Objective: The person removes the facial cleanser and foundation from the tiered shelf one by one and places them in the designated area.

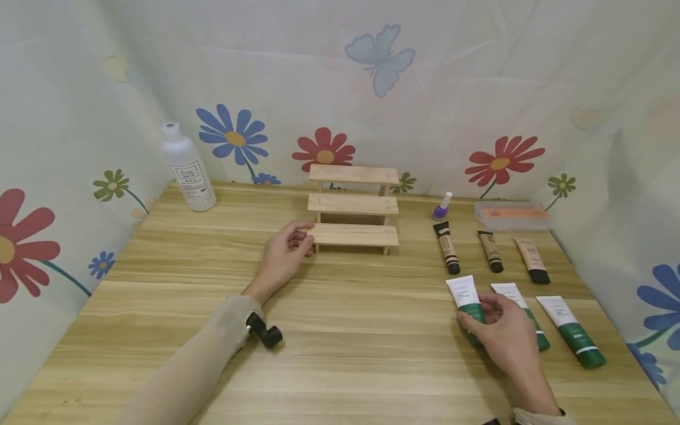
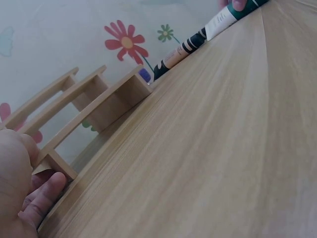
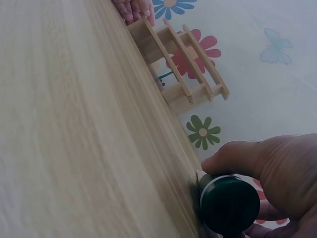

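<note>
A three-step wooden display stand [image 1: 353, 235] stands at the back middle of the table. My left hand [image 1: 284, 255] holds the left end of its lowest step, thumb on the front edge. In the left wrist view the fingers [image 2: 47, 196] curl around that end close to the tabletop. On the right, my right hand [image 1: 509, 336] grips a white and green squeeze tube [image 1: 464, 293] between thumb and fingers. Its dark green cap [image 3: 232, 204] faces the right wrist camera. Two matching tubes lie beside it, a partly covered middle one [image 1: 508, 293] and a right one [image 1: 571, 332].
Behind the green tubes lie three small cosmetic tubes: a striped one [image 1: 446, 248], a brown one [image 1: 490, 251] and a beige one [image 1: 532, 260]. A purple nail polish bottle [image 1: 441, 211] and a clear plastic case [image 1: 512, 217] are farther back. A white bottle [image 1: 188, 168] stands back left.
</note>
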Demonstrator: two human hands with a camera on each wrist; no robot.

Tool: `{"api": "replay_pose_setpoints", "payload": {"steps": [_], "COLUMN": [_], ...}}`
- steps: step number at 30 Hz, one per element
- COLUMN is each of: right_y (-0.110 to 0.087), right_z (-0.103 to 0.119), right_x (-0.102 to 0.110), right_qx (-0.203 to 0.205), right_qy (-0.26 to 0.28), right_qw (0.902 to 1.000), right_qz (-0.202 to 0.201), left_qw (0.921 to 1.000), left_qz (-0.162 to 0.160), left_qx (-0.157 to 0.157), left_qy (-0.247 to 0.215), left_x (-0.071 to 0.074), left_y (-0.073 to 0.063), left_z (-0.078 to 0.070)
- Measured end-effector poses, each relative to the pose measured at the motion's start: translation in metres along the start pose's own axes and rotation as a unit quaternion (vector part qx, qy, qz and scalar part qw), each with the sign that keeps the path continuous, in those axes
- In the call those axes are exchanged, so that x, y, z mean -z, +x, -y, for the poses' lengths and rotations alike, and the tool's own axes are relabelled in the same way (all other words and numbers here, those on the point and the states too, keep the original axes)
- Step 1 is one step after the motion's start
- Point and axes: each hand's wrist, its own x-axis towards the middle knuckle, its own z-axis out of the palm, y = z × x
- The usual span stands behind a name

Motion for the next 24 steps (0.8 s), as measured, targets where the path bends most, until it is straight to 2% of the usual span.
{"api": "replay_pose_setpoints", "payload": {"steps": [8,11,16,19,24], "right_y": [0.0018,0.0015,-0.0002,-0.0016,-0.0015], "right_z": [-0.0011,-0.0012,0.0004,0.0021,0.0023], "right_x": [0.0002,-0.0002,-0.0016,-0.0026,-0.0041], "right_qx": [0.013,0.02,0.009,0.008,0.057], "right_qy": [-0.003,0.005,0.04,0.075,0.122], "right_qw": [0.9998,0.9994,0.9964,0.9904,0.9723], "right_qz": [-0.012,-0.029,-0.074,-0.116,-0.191], "left_qw": [1.0,1.0,1.0,1.0,0.9999], "left_qz": [-0.003,-0.004,-0.005,-0.006,-0.01], "left_qx": [0.0,0.002,0.004,0.003,0.004], "left_qy": [0.002,0.001,0.003,0.007,0.007], "left_x": [0.0011,0.0016,0.0025,0.0023,0.0005], "left_y": [-0.0006,-0.0014,-0.0028,-0.0026,-0.0025], "left_z": [0.0021,0.0009,-0.0005,-0.0006,-0.001]}}
